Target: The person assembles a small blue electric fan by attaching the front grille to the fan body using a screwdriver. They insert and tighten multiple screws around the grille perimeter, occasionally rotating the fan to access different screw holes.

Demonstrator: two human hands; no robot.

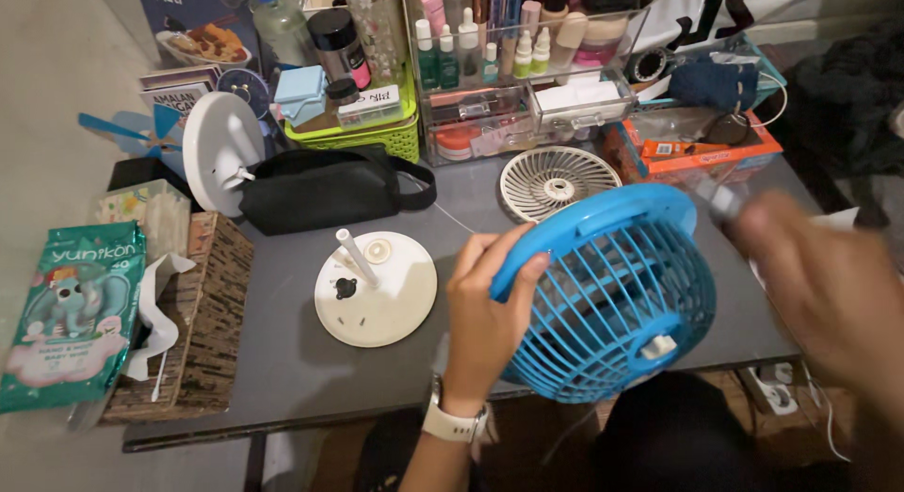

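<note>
Head view shows the left hand (485,313) closed on the rim of a round blue plastic fan grille (612,299), thumb over the upper edge and fingers (471,257) wrapped behind it; the grille is held tilted above the near edge of the grey desk (282,360), its slatted dome facing the camera. A white watch (454,424) sits on that wrist. The right hand (829,285) is blurred, just right of the grille; something small and pale (723,202) shows at its fingertips near the grille's upper right rim, but whether its grip is pressed together or spread cannot be told. Left of the left-hand grip, lying flat on the desk, is a round cream plastic fan base (377,299) with a short white upright shaft (356,255). Above the grip, beyond the grille, lies a cream slatted round grille (557,181). Further left of it rest a black zipped fabric pouch (325,191) and a white disc on its edge (218,151). Behind these stand a lime-green plastic basket (377,134) and a clear cosmetics organiser (527,78). Far left of the grip lie a green wipes packet (71,313) and a patterned brown tissue box (202,322).
</note>
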